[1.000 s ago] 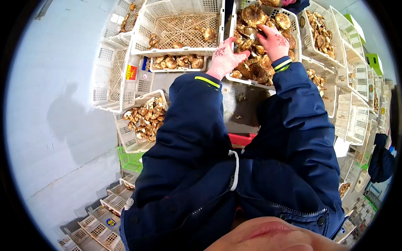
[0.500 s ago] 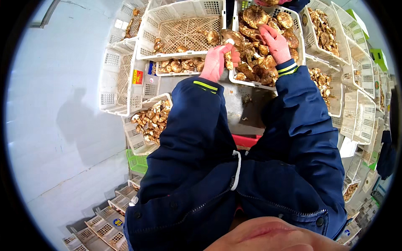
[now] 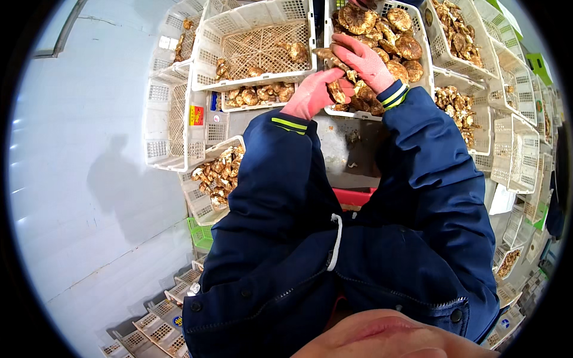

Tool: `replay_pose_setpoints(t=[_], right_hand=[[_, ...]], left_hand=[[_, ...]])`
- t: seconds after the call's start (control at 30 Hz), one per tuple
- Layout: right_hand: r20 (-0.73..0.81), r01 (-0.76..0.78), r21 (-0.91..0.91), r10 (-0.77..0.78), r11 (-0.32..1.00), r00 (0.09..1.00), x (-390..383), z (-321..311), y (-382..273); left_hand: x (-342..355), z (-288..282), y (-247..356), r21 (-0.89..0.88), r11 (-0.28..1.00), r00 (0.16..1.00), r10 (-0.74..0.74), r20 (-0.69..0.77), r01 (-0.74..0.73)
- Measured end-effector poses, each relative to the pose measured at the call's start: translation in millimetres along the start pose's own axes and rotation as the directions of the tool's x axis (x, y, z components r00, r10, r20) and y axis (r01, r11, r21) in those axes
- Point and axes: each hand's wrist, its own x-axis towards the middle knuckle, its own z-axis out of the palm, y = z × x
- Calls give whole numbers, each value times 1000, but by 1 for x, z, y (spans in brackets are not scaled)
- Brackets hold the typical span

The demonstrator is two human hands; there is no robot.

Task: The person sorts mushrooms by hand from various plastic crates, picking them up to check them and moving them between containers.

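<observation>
Left hand [image 3: 311,95] fingers pinching a mushroom [image 3: 336,90], right hand [image 3: 365,59] fingers curled over mushroom pile [image 3: 388,30]

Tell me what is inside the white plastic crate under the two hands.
The white plastic crate holds a heap of brown mushrooms. The right hand and left hand cover its near part; its bottom is hidden.

Bright daylight — sharp shadow, fisheye-bent edges
</observation>
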Motion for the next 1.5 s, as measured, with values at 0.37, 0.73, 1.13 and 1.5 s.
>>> replay_pose_setpoints(t=[0.37, 0.73, 1.13, 1.5], right_hand=[[-209, 9, 250, 45, 968, 977, 1, -26, 5], [-153, -205, 71, 213, 976, 965, -3, -84, -1], [-365, -477, -509, 322, 717, 873, -12, -145, 37], [-431, -332, -503, 101, 798, 897, -13, -190, 69]], left_hand=[[-40, 2, 51, 211, 969, 960, 173, -220, -127], [42, -223, 133, 584, 810, 904, 204, -377, 60], [163, -265, 82, 895, -406, 916, -260, -306, 184], [126, -261, 94, 946, -176, 962, 85, -259, 271]])
